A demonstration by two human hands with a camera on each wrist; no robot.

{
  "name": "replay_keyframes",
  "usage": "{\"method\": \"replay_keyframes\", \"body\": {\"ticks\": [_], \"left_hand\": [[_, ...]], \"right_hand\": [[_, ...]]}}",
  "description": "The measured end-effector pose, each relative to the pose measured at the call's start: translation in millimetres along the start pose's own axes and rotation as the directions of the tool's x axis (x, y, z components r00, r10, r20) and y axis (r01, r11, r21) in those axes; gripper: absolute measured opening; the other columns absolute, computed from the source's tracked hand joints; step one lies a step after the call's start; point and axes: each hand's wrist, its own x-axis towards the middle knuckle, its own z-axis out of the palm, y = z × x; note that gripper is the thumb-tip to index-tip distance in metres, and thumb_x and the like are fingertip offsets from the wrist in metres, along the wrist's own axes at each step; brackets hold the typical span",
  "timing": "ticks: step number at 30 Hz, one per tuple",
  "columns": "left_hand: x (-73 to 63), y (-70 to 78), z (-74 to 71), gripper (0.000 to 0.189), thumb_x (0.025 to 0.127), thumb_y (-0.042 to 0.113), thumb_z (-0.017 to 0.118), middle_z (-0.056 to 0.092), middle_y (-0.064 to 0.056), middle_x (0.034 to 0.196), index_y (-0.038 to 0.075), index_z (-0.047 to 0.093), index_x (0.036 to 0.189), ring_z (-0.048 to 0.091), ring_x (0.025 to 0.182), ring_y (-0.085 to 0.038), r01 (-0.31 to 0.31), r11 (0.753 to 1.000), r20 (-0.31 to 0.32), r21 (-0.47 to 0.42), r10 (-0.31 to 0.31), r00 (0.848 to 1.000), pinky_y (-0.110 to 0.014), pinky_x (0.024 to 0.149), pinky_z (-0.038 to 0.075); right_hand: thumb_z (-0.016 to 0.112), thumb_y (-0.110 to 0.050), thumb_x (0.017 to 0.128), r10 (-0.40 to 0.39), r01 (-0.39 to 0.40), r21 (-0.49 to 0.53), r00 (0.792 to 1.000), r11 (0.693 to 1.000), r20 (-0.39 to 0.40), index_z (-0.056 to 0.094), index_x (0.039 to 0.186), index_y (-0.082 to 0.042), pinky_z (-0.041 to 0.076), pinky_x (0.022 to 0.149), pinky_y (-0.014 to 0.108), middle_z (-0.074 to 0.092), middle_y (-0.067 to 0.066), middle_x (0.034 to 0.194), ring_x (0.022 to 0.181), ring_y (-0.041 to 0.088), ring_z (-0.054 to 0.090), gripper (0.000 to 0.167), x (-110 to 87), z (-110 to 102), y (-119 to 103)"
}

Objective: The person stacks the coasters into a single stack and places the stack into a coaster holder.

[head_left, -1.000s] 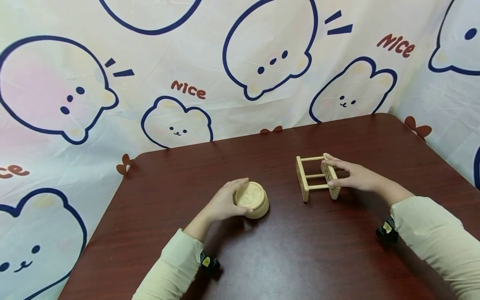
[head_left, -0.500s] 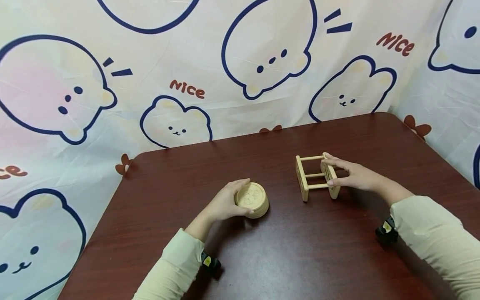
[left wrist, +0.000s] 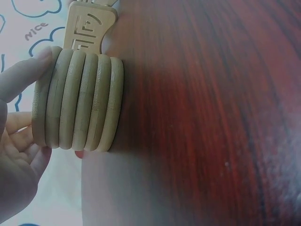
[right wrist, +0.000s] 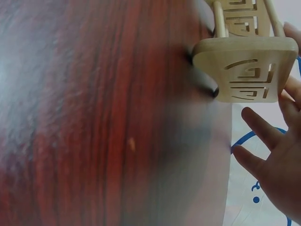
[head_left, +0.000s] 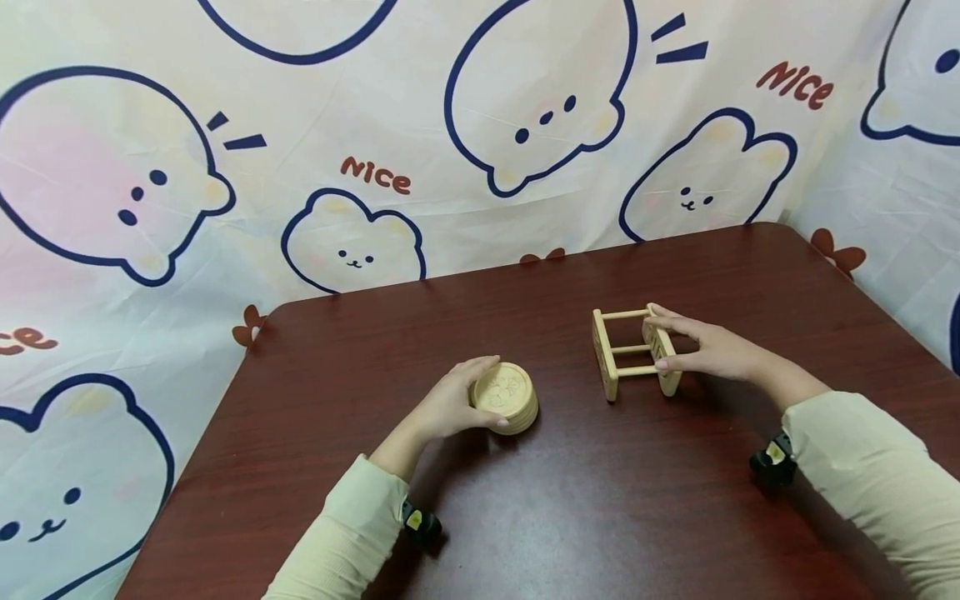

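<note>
A stack of several round wooden coasters (head_left: 504,393) stands on the table, with engraved lines on its top disc. My left hand (head_left: 450,402) grips this stack from the left, thumb on the near side and fingers on the far side. In the left wrist view the coasters (left wrist: 77,101) lie face to face. To the right is a pale wooden coaster holder (head_left: 604,358), two end panels joined by rods. My right hand (head_left: 708,350) holds its right panel between thumb and fingers. Cut-out patterns show on the holder's panel (right wrist: 249,70) in the right wrist view.
The dark reddish-brown table (head_left: 585,500) has a rounded far edge. A cloth with cartoon bears (head_left: 510,225) hangs behind it and along both sides. A gap of bare tabletop separates the stack from the holder. A dark wrist camera (head_left: 422,525) sits below the left sleeve.
</note>
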Motion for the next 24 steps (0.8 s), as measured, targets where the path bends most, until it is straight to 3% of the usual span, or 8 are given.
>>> {"method": "replay_keyframes", "body": {"ticks": [8, 15, 24], "left_hand": [[0.2, 0.9, -0.9, 0.082, 0.063, 0.027, 0.077, 0.036, -0.007, 0.132, 0.005, 0.037, 0.131, 0.028, 0.12, -0.022, 0.016, 1.0, 0.016, -0.025, -0.015, 1.0, -0.04, 0.095, 0.026], [0.1, -1.0, -0.7, 0.074, 0.07, 0.031, 0.071, 0.037, -0.005, 0.131, 0.006, 0.037, 0.13, 0.03, 0.12, -0.021, 0.04, 0.997, -0.001, -0.058, -0.04, 0.999, -0.041, 0.095, 0.027], [-2.9, -4.3, -1.8, 0.059, 0.08, 0.026, 0.062, 0.04, -0.007, 0.128, 0.005, 0.039, 0.129, 0.042, 0.11, -0.025, 0.12, 0.971, -0.049, -0.208, -0.133, 0.99, -0.039, 0.089, 0.035]], "right_hand": [[0.06, -0.037, 0.078, -0.007, 0.006, -0.051, 1.0, 0.999, -0.024, 0.031, 0.134, -0.009, 0.015, 0.091, 0.06, 0.013, 0.007, 0.143, 0.126, 0.035, 0.013, 0.069, 0.1, -1.4, -2.5], [0.06, -0.037, 0.079, -0.031, 0.028, -0.075, 0.999, 0.997, -0.042, 0.034, 0.133, -0.007, 0.016, 0.092, 0.058, 0.016, 0.01, 0.142, 0.126, 0.033, 0.014, 0.066, -1.2, -2.6, -7.5], [0.059, -0.039, 0.079, -0.106, 0.098, -0.1, 0.991, 0.99, -0.083, 0.036, 0.131, -0.006, 0.019, 0.091, 0.056, 0.019, 0.01, 0.14, 0.124, 0.034, 0.018, 0.066, -4.4, -2.7, -24.8]]}}
